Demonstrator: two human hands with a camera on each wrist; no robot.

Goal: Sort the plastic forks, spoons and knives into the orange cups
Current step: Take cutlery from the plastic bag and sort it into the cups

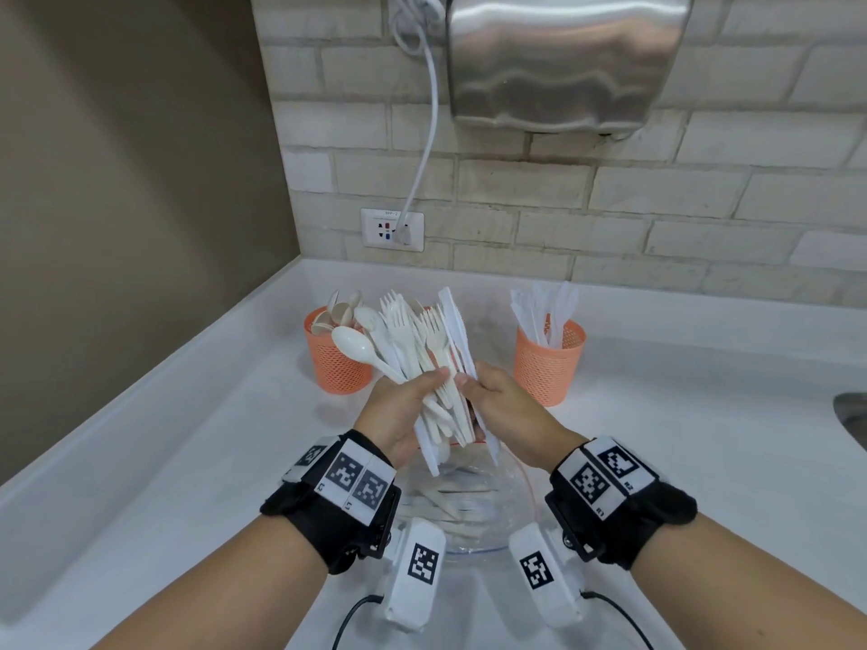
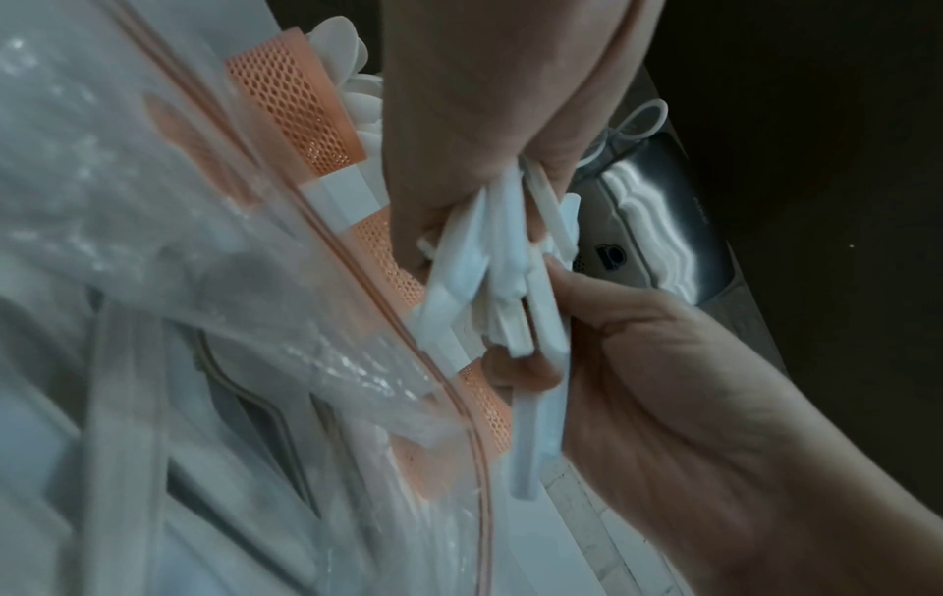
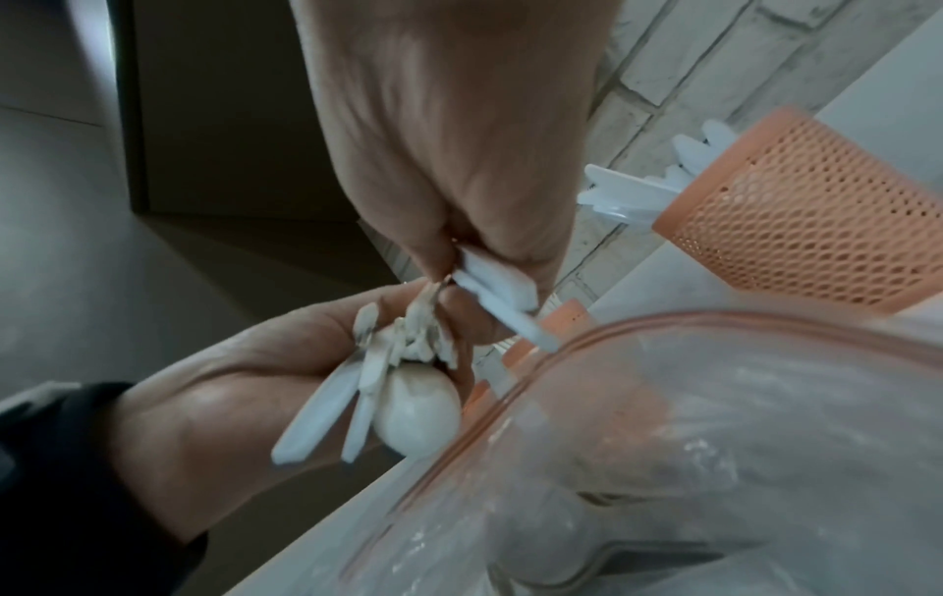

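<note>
Both hands meet above the white desk [image 1: 187, 462]; the left hand [image 1: 399, 410] grips a fanned bundle of white plastic forks, spoons and knives [image 1: 422, 349] by the handles, fingers curled round them; the right hand [image 1: 506, 405] pinches the white plastic knives [image 1: 457, 330] at the bundle's right edge, apparently drawing them out. Beyond the left hand stands an orange mesh cup holding white spoons [image 1: 334, 363]; beyond the right hand an orange mesh cup holding white knives [image 1: 549, 363]; a third orange cup [image 2: 380, 258] shows behind the bundle in the left wrist view, its contents hidden. Under the wrists lies a clear plastic zip bag [image 1: 474, 513] with more cutlery inside. The sorting looks partly done; the held bundle and the bag's remainder are left.
</note>
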